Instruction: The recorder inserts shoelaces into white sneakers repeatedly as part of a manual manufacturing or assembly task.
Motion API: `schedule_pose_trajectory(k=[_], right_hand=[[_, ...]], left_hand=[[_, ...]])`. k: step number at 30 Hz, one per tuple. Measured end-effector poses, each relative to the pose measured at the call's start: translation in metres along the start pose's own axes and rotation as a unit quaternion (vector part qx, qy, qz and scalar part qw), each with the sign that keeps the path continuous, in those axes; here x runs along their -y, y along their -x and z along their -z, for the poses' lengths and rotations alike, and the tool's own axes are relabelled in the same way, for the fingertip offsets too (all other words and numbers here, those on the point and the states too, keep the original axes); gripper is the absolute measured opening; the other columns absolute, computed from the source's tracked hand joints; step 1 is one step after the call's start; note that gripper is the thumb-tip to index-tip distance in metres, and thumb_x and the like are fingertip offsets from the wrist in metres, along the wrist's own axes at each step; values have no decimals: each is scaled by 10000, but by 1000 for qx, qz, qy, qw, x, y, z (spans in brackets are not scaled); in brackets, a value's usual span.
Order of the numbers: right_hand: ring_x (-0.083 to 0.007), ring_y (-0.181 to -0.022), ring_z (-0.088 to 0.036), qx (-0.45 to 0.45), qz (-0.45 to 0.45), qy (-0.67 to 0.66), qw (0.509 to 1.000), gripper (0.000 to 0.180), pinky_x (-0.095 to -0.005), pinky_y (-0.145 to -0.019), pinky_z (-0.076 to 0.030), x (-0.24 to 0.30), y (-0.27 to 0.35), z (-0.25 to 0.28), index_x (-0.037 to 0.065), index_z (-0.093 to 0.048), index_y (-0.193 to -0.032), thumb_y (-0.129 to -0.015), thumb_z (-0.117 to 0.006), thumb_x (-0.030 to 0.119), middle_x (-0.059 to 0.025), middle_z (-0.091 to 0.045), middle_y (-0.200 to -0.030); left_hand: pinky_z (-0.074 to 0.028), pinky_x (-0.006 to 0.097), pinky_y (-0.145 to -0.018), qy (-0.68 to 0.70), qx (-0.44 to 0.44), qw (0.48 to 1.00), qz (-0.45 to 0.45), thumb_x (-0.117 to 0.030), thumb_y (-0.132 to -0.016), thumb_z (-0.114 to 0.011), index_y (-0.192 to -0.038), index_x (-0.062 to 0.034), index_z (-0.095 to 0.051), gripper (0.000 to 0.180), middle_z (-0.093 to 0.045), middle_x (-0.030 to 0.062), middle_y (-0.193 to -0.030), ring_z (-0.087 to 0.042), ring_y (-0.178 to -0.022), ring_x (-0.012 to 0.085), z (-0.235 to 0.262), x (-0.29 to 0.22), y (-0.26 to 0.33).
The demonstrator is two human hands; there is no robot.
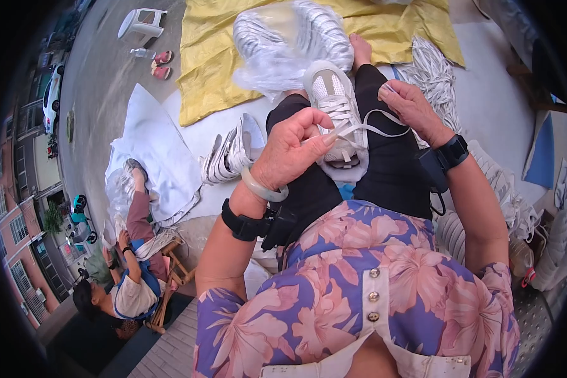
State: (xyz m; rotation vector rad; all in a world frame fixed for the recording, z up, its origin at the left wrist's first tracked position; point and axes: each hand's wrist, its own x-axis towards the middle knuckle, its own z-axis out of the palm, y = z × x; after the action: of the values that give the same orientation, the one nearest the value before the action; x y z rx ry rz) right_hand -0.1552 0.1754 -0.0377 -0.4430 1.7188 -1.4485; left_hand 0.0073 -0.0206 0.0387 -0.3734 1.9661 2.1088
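Observation:
A pale grey and white shoe upper (pixel 334 89) with a mesh toe lies between my black-trousered thighs, its toe pointing away from me. White lacing crosses its front. My left hand (pixel 299 143) is closed over the near left side of the upper, thumb and forefinger pinching the white shoelace (pixel 377 114). From that pinch the lace curves across to my right hand (pixel 416 108), raised to the right of the upper. Its fingers are bent together with the lace running under the palm; the tip of the lace cannot be made out.
Stacked shoe uppers in clear plastic (pixel 324 34) lie ahead on a yellow sheet (pixel 214 82). More uppers (pixel 230 151) stand at my left. A heap of white laces (pixel 431 75) is at right. Farther left, a seated person (pixel 129 277) works beside white cloth; a white stool (pixel 142 25) stands beyond.

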Motion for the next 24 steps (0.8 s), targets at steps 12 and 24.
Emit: schedule_pose_trajectory(k=[12,24], right_hand=[[-65,-613,-383,-60,33,135,988,208,-236,-540,-350,-24,41,12,31,-520,-745,-819,-561,221,28,-442,-640],[-220,-637,-577,79,81,186,976,233,-328,-638,-445,3,2,-59,-1,-623,-888,-755,-573,183,-161,-590,-678]], left_hand=[[-331,164,-529,11,248,966,65,-88,-833,-531,-940,-26,-531,124,-439,-76,-638,-368,-579,1,-59,0,17],[-392,214,-545,-104,251,962,-11,-99,-807,-540,-830,-47,-563,61,-521,-32,-654,-466,-591,39,-75,7,19]])
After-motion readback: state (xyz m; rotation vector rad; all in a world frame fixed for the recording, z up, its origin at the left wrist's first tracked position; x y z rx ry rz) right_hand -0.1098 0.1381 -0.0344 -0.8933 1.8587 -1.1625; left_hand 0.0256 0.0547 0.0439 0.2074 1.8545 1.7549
